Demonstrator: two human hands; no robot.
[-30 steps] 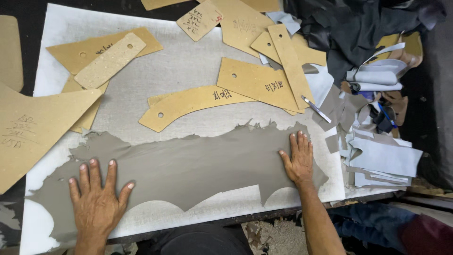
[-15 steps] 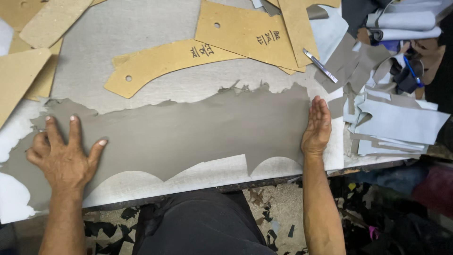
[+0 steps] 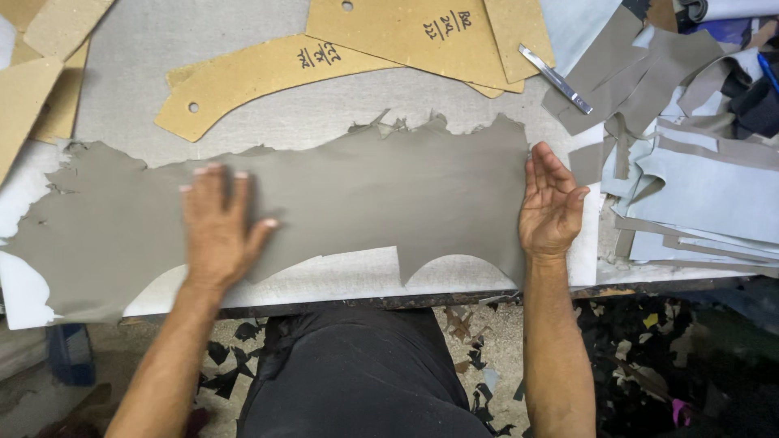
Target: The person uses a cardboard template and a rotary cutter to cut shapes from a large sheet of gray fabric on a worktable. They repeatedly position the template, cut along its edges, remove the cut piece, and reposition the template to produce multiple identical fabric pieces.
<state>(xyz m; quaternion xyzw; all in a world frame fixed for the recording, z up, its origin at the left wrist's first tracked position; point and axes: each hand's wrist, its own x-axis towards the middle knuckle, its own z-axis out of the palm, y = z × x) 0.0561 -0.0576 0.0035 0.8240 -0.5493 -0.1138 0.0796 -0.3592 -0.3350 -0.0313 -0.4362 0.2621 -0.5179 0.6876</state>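
A long grey leather piece [image 3: 357, 191] lies flat across the middle of the frame on the bench [image 3: 122, 81], running from the left edge to just right of centre. Its upper edge is ragged, and its lower edge has 2 curved cut-outs near the bench's front edge.

The left hand [image 3: 217, 227] rests palm down on the leather at centre left, fingers spread and flat, gripping nothing; it is slightly blurred. The right hand [image 3: 550, 207] sits at the leather's right end, turned on its edge with the palm facing left, fingers straight and close together, touching the end of the leather. It holds nothing.

In the upper centre of the frame, 1 curved cardboard pattern [image 3: 260, 77] with a punched hole lies on the bench above the leather, with a broader cardboard pattern [image 3: 406, 36] overlapping its right end. More cardboard pieces [image 3: 40, 73] sit in the upper left. A slim metal blade [image 3: 556, 79] lies at upper right, just beside a heap of grey and pale blue offcuts [image 3: 698, 178] that fills the right side. Below the bench, dark trousers [image 3: 357, 373] and scraps on the floor [image 3: 649, 357] show.
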